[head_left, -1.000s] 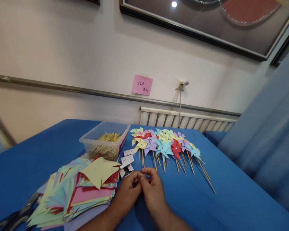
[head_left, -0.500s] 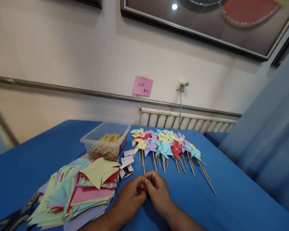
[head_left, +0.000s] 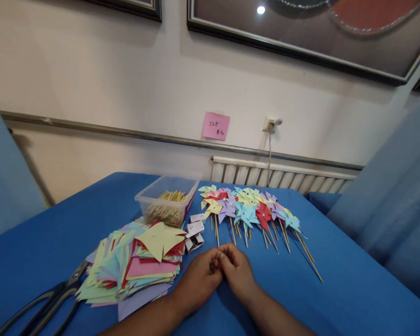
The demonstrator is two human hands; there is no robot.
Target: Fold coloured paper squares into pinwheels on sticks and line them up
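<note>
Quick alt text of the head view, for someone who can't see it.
The left hand and right hand meet above a blue table; whether they hold anything is hidden. To their left lie a pile of coloured paper, scissors and a clear tub of sticks; beyond the hands, colourful paper pinwheels.

You are indoors, in a plain room set up for paper crafts; whether it is in a home or a public building, you cannot tell from here. The craft work shows on your blue table: a pile of cut paper, scissors, a clear box of sticks and paper pinwheels. The room shows in the pale wall ahead of you, with its framed picture, metal rail, white radiator, plugged socket and handwritten pink note
</note>
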